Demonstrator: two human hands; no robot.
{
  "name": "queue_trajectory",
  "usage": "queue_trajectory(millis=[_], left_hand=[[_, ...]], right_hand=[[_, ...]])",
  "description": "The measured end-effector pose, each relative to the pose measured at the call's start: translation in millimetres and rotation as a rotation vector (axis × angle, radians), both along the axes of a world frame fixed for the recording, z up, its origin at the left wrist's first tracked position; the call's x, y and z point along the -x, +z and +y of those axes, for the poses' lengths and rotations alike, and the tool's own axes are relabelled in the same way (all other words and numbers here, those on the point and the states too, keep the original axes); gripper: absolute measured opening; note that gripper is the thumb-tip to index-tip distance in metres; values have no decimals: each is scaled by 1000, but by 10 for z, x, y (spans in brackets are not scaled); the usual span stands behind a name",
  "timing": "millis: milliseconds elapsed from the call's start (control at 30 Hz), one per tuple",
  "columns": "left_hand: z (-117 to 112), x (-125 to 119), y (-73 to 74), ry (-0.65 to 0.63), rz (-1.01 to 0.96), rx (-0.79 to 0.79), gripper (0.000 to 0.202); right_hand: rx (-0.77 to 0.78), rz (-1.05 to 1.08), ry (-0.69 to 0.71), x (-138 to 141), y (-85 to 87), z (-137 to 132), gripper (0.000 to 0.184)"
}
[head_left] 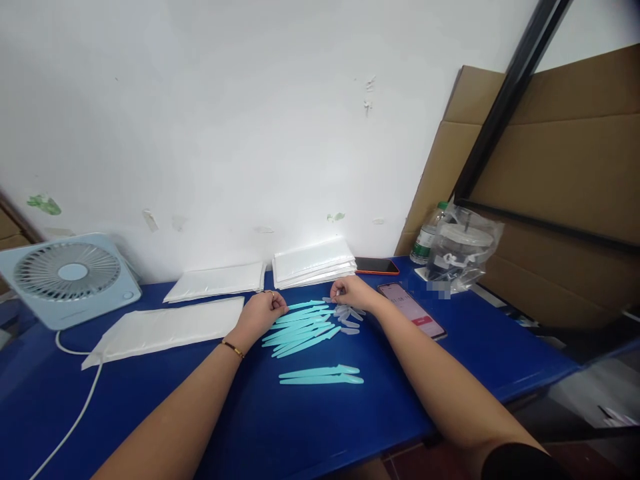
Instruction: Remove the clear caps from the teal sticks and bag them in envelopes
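Resting on the blue counter (310, 427), both hands meet at a loose pile of teal sticks (300, 328) near the far edge. The left hand (260, 313), with a ring on one finger and a thin bracelet at the wrist, lies curled against the pile's left end, its fingers touching the sticks. Whether its grip is grasping one I cannot tell. The right hand (351, 291) sits at the pile's far right end with its fingertips drawn together. What its grip is clenched on is too small to make out. Just beside it lie a few clear caps (349, 319). A separate pair of sticks (320, 375) lies nearer the person, apart from the pile. White packets (165, 330) lie to the left, and a stack of packets (313, 261) stands beyond the hands. A lit phone (411, 310) lies just right of the right forearm, and a pale blue fan (70, 277) stands at the far left.
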State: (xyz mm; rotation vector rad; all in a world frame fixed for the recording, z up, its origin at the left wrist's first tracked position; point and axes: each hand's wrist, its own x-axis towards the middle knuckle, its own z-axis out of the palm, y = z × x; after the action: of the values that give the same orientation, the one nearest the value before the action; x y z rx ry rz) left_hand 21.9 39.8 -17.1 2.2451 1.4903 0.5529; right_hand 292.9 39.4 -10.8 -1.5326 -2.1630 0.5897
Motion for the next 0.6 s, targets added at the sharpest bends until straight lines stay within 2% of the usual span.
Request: queue_trajectory(millis=[167,400,500,600], left_hand=[[-6,-9,-6,2,5,-31,22],[30,-21,-35,-11,14,-47,24],[32,-16,-31,28,1,-63,26],[11,-3,0,21,-14,-97,30]], right_hand=[[33,46,15,9,-27,4,10],[-18,61,73,212,-49,-1,12],[-52,58,39,139,14,9,13],[-116,56,-66,-66,86,21,15]])
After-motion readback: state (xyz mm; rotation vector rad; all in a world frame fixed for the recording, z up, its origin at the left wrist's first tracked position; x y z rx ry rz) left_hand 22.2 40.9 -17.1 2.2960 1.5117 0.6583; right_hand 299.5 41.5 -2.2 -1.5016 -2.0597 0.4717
